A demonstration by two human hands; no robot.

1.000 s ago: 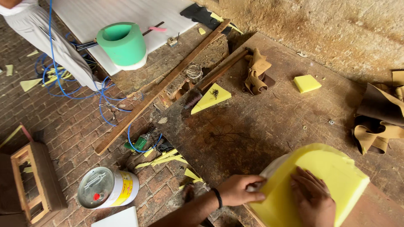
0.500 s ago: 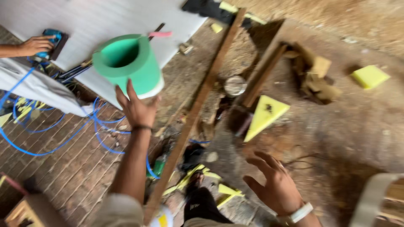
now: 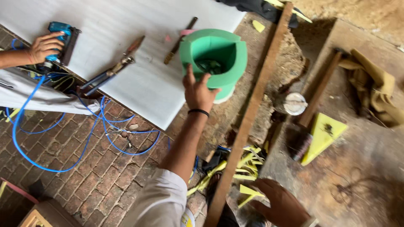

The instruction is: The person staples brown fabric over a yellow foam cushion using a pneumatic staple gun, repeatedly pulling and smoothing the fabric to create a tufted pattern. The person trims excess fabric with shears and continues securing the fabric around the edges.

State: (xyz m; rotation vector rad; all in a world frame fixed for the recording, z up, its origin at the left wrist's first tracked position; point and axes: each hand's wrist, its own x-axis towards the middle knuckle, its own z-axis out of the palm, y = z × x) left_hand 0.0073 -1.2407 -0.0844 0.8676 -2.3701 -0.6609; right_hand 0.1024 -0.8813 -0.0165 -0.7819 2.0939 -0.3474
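Observation:
My left hand [image 3: 199, 91] reaches out to a green foam tube [image 3: 219, 54] that stands on end at the edge of a white foam sheet [image 3: 126, 29]. Its thumb and fingers close on the tube's near rim. Something dark lies inside the tube. My right hand [image 3: 281, 205] is low at the bottom edge, fingers spread and holding nothing, at the corner of the worn wooden worktop [image 3: 362, 176] beside yellow foam offcuts [image 3: 248, 168].
Another person's hand [image 3: 44, 47] holds a blue power tool [image 3: 63, 33] on the sheet at far left. Shears [image 3: 110, 72] and a slim tool [image 3: 180, 40] lie on the sheet. A long wooden plank [image 3: 252, 113], a hammer [image 3: 313, 103], a yellow foam wedge [image 3: 324, 133], tan scraps [image 3: 374, 86] and blue cable [image 3: 63, 138] on brick floor are nearby.
My view has swung left, away from the worktop. My left hand has travelled from the yellow foam piece to the green tube and closed on its rim. My right hand has dropped lower.

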